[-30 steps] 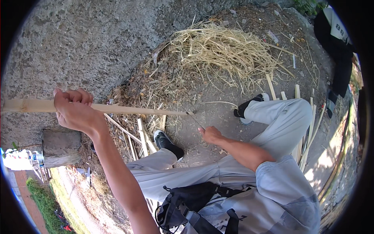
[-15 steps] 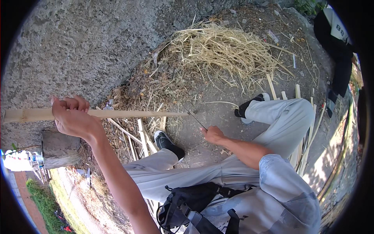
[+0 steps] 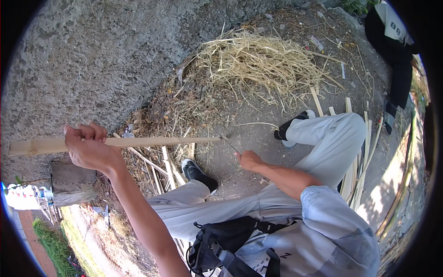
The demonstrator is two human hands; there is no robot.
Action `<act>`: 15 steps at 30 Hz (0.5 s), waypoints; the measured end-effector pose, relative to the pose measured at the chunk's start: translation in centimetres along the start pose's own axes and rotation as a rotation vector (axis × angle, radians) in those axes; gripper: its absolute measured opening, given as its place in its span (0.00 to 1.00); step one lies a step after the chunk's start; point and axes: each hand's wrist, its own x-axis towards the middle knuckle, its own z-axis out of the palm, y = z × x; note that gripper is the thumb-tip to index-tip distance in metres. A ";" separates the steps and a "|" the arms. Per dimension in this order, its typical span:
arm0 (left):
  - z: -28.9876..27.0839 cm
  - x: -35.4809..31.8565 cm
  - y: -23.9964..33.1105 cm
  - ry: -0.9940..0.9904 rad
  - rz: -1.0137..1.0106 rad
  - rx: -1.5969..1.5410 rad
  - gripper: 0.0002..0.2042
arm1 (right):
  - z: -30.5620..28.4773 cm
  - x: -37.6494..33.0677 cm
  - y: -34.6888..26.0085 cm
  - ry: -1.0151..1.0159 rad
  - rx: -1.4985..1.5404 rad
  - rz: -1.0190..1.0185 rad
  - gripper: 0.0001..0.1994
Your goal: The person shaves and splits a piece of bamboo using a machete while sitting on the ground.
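Observation:
A long pale bamboo slat (image 3: 161,141) stretches across the left half of the view, with a darker node near its left end. My left hand (image 3: 90,147) is closed around it not far from that end. The slat's narrow right end meets the thin dark blade of a knife (image 3: 229,144). My right hand (image 3: 249,160) is closed on the knife's handle, which the fingers hide. The blade points up and to the left, crossing the slat's tip. Whether it is cutting into the wood I cannot tell.
A heap of thin pale shavings (image 3: 263,60) lies ahead on the dirt. Split slats (image 3: 168,168) lie by my left shoe (image 3: 198,175), others beside my right knee. A rough concrete wall (image 3: 92,55) rises at left, above a block (image 3: 71,177). Another person (image 3: 399,60) is at far right.
My left hand and the slat have shifted slightly right, and the slat's left end sits lower. The knife stays at the slat's tip. The whole view has shifted a little.

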 end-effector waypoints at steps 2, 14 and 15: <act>0.1 -0.3 0.0 -0.002 -0.001 -0.003 0.20 | 0.1 -1.6 -3.5 0.042 0.070 -0.074 0.30; -2.0 2.2 -1.1 0.138 -0.025 0.015 0.21 | 1.4 -1.6 -2.7 0.108 0.056 -0.240 0.28; -2.2 2.7 -1.1 0.138 -0.032 0.027 0.20 | 1.7 -1.6 -3.4 0.120 0.050 -0.244 0.28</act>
